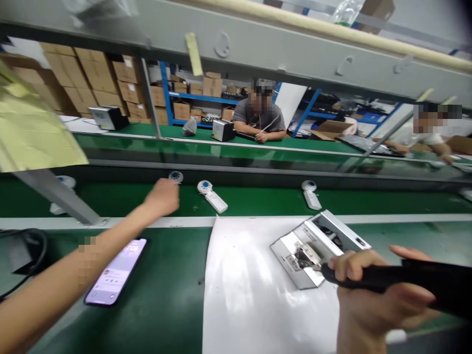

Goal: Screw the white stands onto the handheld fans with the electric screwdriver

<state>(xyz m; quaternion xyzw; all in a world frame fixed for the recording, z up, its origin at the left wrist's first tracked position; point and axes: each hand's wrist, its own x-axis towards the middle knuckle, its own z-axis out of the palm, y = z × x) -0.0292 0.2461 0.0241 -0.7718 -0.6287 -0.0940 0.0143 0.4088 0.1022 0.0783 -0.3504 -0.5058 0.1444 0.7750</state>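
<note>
My left hand [163, 197] reaches over the far green strip with its fingers curled. A white handheld device [176, 177] with a round, blue-centred head shows just beyond the fingers; its handle is hidden by the hand. Two similar devices lie to the right, one white device [213, 195] close by and another white device [311, 195] farther along. My right hand [379, 290] is wrapped round a long black handle [383, 276]. Its narrow end meets the metal bracket of a silver box [320, 246] on a white sheet [250, 285]; whether they are joined I cannot tell.
A lit phone [116, 273] lies under my left forearm. Black cables [27, 255] are at the left edge. A grey post [62, 199] and yellow paper [37, 128] stand at left. Across the bench a person [260, 115] sits near another metal box [223, 130]; a second person works at right.
</note>
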